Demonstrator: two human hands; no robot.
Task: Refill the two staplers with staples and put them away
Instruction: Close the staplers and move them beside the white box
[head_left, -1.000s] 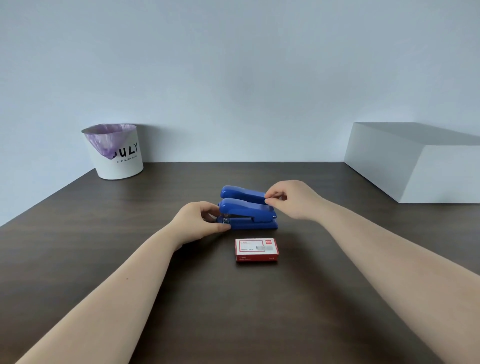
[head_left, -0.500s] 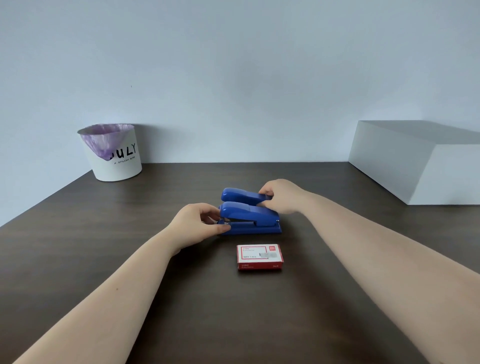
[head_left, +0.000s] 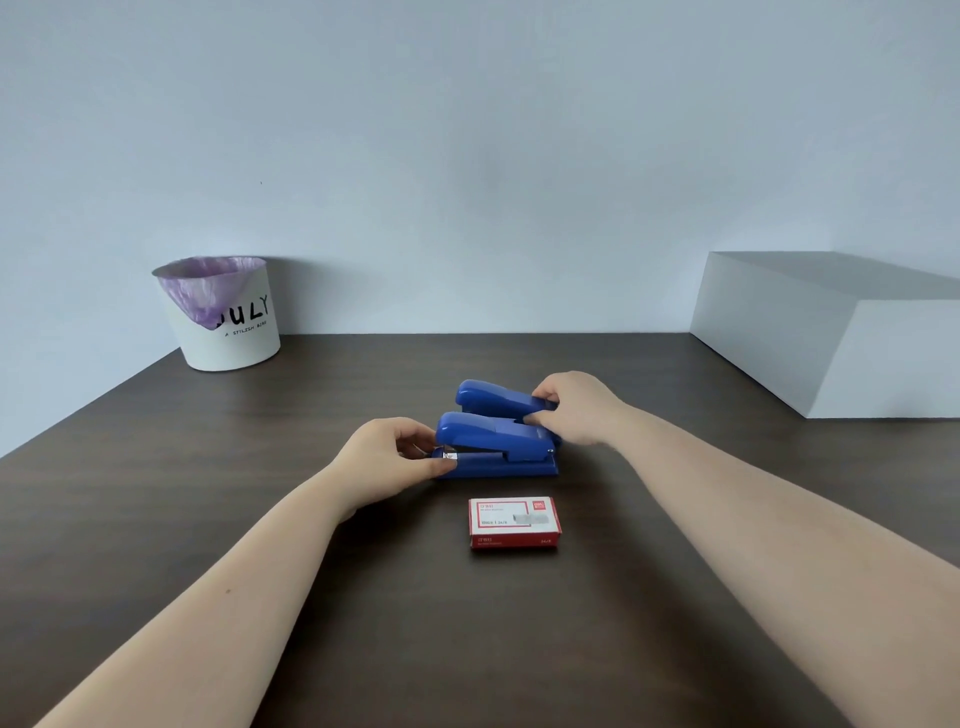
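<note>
Two blue staplers lie side by side in the middle of the dark wooden table (head_left: 156, 519). My left hand (head_left: 389, 457) pinches the front end of the near stapler (head_left: 493, 441), thumb below and fingers above. My right hand (head_left: 576, 410) grips the rear end of the far stapler (head_left: 493, 397), fingers wrapped around it. A red and white box of staples (head_left: 514, 522) lies shut on the table just in front of the near stapler.
A white bin (head_left: 223, 317) with a purple liner stands at the back left against the wall. A large white box (head_left: 831, 332) sits at the back right.
My right hand has shifted from the near stapler's top to the rear of the far stapler and closed on it. My left hand stays at the near stapler's front.
</note>
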